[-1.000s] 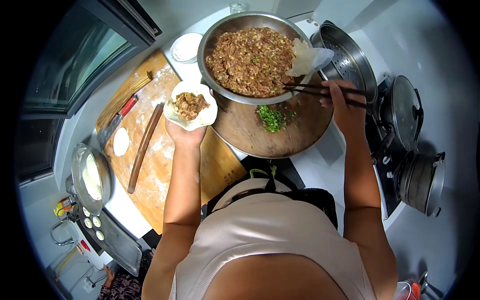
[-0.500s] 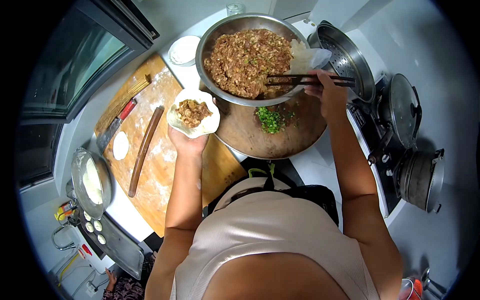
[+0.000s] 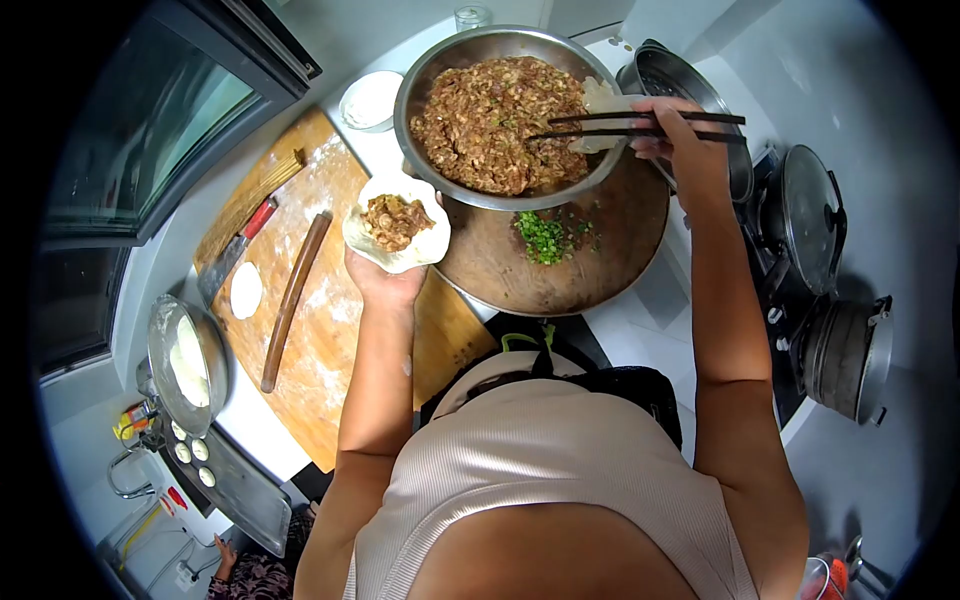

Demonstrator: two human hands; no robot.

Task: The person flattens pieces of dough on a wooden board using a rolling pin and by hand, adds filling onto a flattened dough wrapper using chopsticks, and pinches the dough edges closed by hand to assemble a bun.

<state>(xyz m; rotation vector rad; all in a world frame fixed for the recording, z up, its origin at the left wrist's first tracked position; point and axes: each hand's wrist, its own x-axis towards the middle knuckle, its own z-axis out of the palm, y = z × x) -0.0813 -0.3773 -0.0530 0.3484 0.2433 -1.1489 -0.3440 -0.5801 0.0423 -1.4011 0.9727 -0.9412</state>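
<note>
On my left hand (image 3: 388,284) rests a round dough wrapper (image 3: 426,243) with a lump of meat filling (image 3: 393,221) in its middle; the fingers are mostly hidden beneath it. My right hand (image 3: 682,138) grips dark chopsticks (image 3: 722,118), their tips over the filling in the large steel bowl (image 3: 420,172). Minced meat (image 3: 500,115) fills much of that bowl, and a translucent plastic bag (image 3: 603,112) lies on its right rim. Below the bowl, chopped green onion (image 3: 541,238) sits on the round wooden board (image 3: 590,285).
A floured board (image 3: 330,395) at left holds a rolling pin (image 3: 297,300), a flat wrapper (image 3: 246,290), a cleaver (image 3: 225,262) and a straw whisk (image 3: 240,212). Pots (image 3: 845,360) stand right. Several buns (image 3: 201,450) lie on a tray (image 3: 255,505), near another person's hand (image 3: 226,556).
My left hand has shifted slightly right with the filled wrapper. The chopsticks first moved left into the meat, then my right hand drew back to the right and up, spreading them apart.
</note>
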